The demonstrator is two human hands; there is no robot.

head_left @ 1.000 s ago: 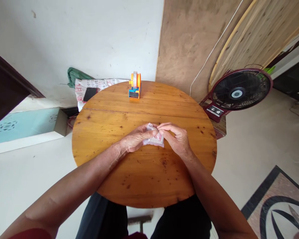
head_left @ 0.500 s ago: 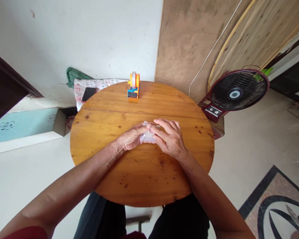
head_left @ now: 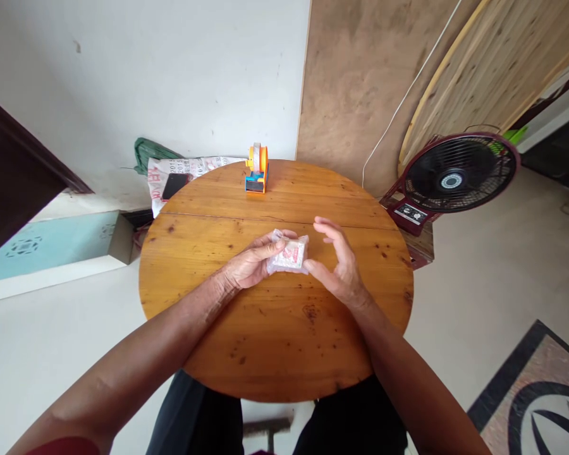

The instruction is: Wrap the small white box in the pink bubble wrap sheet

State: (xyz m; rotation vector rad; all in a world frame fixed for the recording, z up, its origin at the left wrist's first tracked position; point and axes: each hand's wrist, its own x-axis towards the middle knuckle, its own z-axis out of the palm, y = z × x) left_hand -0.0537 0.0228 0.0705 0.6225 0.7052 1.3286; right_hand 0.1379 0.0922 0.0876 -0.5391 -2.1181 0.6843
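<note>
A small clear plastic packet point(head_left: 291, 256) with white contents and red print lies on the round wooden table point(head_left: 275, 341) near its middle. My left hand point(head_left: 251, 264) grips the packet's left side, thumb on top and fingers curled. My right hand point(head_left: 337, 260) is just right of the packet with its fingers spread and lifted; its thumb touches the packet's lower right corner. An orange and blue tape dispenser point(head_left: 257, 169) stands at the table's far edge.
A dark red floor fan point(head_left: 455, 177) stands to the right of the table. Behind the table's left side lie a printed white sack point(head_left: 180, 170) with a black phone point(head_left: 172, 186) on it. Wooden boards point(head_left: 478, 69) lean on the wall.
My right hand lifted off the packet and spread its fingers, uncovering the packet's red print. My left hand kept its hold.
</note>
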